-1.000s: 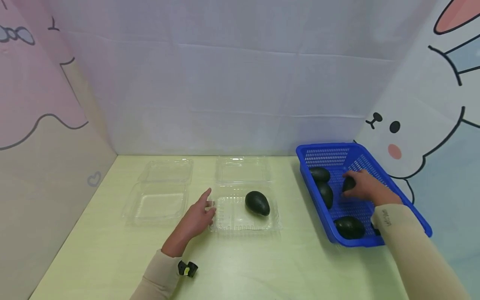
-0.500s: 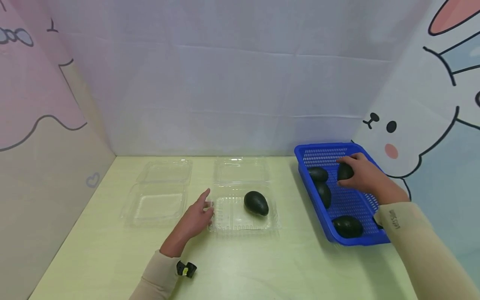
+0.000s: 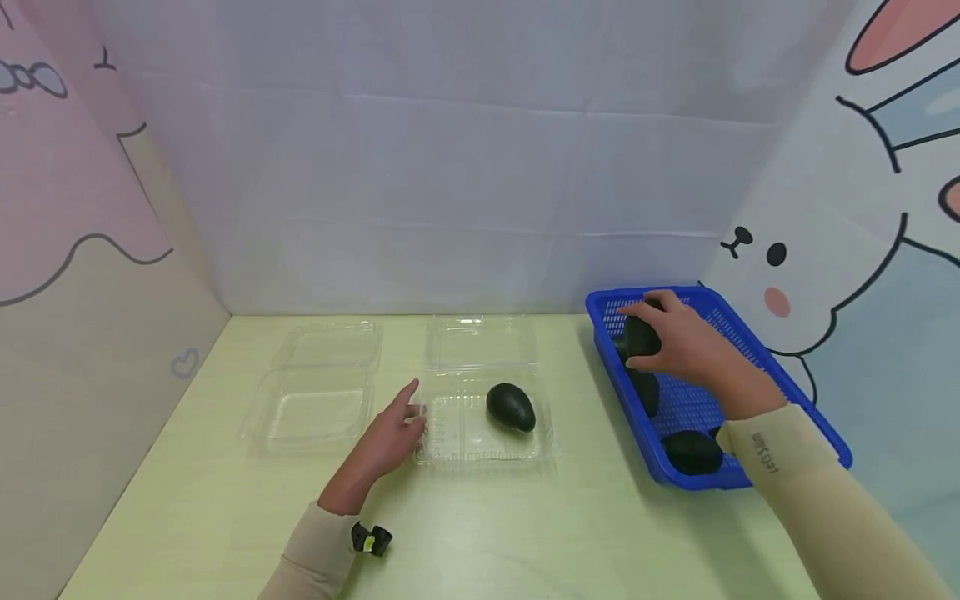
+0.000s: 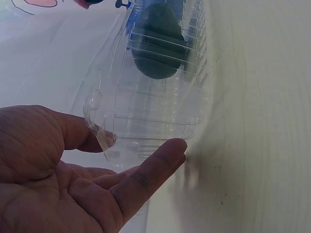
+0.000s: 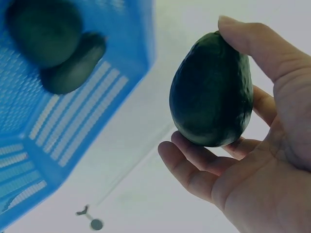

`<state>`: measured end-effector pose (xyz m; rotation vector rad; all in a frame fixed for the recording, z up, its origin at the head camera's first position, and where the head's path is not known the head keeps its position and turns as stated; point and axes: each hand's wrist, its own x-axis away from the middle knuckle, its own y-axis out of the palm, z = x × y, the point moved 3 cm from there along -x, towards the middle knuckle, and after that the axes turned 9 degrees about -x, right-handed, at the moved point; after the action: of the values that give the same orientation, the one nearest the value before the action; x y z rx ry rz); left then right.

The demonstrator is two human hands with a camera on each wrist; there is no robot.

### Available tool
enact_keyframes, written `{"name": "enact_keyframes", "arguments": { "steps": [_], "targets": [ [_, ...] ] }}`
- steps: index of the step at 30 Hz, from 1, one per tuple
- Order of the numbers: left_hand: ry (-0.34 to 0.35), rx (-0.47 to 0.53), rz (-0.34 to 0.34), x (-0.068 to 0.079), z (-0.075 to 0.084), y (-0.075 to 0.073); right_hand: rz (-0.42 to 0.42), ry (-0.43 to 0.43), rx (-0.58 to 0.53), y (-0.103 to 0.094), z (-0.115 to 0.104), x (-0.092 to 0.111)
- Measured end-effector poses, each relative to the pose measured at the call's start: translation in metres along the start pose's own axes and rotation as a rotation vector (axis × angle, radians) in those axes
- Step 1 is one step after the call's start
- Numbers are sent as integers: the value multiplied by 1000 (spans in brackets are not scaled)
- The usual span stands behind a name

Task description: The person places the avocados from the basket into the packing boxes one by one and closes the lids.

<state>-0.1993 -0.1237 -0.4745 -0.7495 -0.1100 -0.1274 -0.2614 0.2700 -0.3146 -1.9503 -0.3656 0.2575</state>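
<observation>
A dark green avocado (image 5: 211, 92) is held in my right hand (image 3: 686, 346), thumb at its narrow top and fingers curled around its side. In the head view that hand is above the left side of the blue basket (image 3: 780, 383). My left hand (image 3: 386, 437) touches the left edge of an open clear plastic clamshell container (image 3: 450, 433), fingers fairly straight. In the left wrist view, the thumb lies at its rim and other fingers reach along its side. One avocado (image 3: 511, 407) lies in this container, right of centre.
Several avocados (image 3: 692, 452) lie in the basket, partly hidden by the right hand and sleeve. Another open clear clamshell container (image 3: 318, 412) stands left on the pale table (image 3: 480, 533). Printed cloth walls (image 3: 465, 167) enclose the back and sides.
My right hand has lifted an avocado from the basket floor and carried it leftward toward the basket's left rim. The left hand stays at the container's edge.
</observation>
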Motion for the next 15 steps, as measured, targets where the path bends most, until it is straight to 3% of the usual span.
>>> {"name": "enact_keyframes", "arguments": {
  "steps": [15],
  "targets": [
    [-9,8,-9,-2,0,-3,-4,-210,19,45,-74,-7]
  ]
}}
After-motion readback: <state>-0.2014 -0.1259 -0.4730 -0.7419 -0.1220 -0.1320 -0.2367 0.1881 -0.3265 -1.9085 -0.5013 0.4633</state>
